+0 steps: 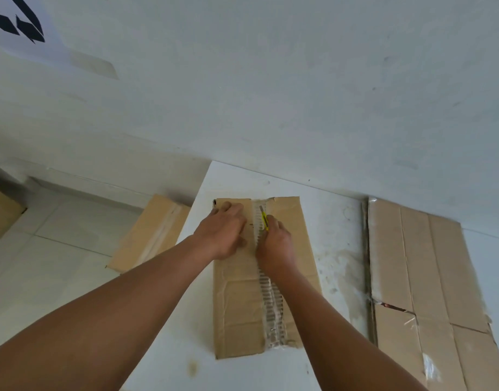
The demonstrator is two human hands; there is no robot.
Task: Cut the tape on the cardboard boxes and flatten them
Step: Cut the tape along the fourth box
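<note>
Item 1: cardboard box (pixel 237 292), brown, lying lengthwise at the middle of the white table (pixel 338 249), its top flaps closed; far end close to the wall (pixel 270 80), near end toward the person.

Item 2: tape (pixel 270 303), 1 clear, crinkled strip running along the box's centre seam from far end to near end; whether it is already slit cannot be told.

Item 3: left hand (pixel 225 230), palm down on the left flap near the far end, just beside the tape; fingers stretched forward and pressing the cardboard, holding nothing.

Item 4: right hand (pixel 276 244), over the seam, fingers curled round a utility knife (pixel 264 218); yellow handle, grey blade extended and pointing toward the far end, its tip over the tape; the 2 hands sit close together, the seam between them.

Item 5: flattened cardboard (pixel 420 277), a stack of large sheets on the table's right side, apart from the box; scraps of clear tape on its near part.

Item 6: second box (pixel 152 235), taped along its top, on the tiled floor (pixel 45 263) just left of the table.

Item 7: cardboard piece (pixel 0 215), partly in view at the far left edge; its form cannot be told.

Item 8: white sheet (pixel 16 21) with black marks, on the wall at upper left.
</note>
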